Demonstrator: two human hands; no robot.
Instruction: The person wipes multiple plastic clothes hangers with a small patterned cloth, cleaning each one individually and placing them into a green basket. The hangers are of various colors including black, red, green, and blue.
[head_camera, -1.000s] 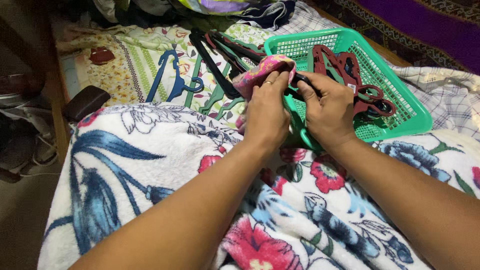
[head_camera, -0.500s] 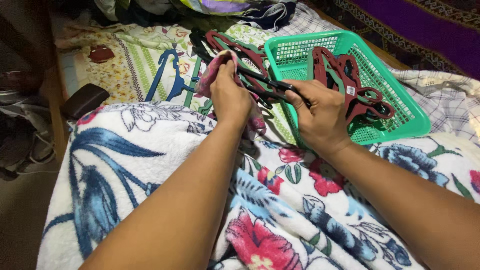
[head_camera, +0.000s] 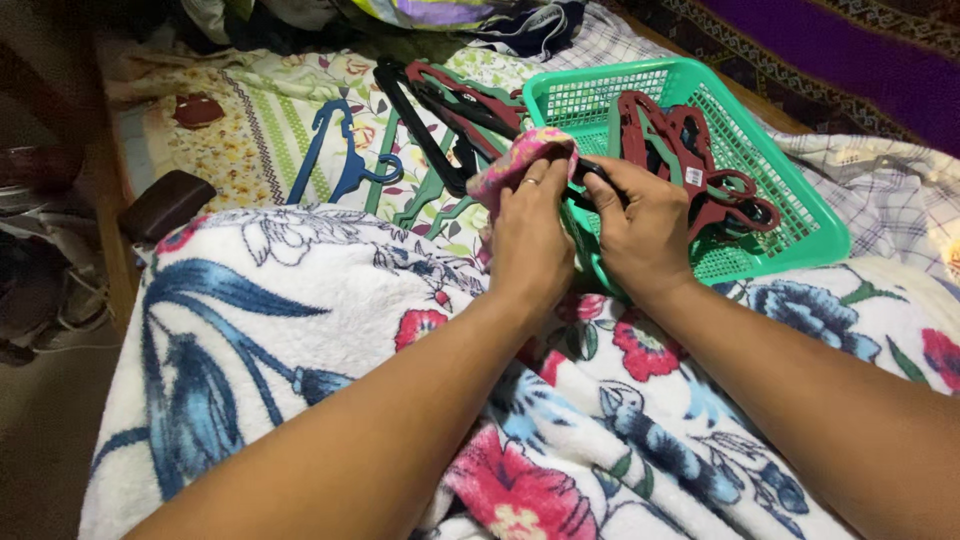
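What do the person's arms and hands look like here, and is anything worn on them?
Both forearms are bare, with no sleeves, gloves or watch in view. The left hand wears a thin light-coloured ring on one finger. The right hand shows no ring.

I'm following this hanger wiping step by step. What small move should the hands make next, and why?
Probably slide the left hand with the pink cloth outward along the black hanger. The cloth is bunched close beside the right hand, which pinches the hanger near the green basket, and most of the hanger's length lies beyond the cloth.
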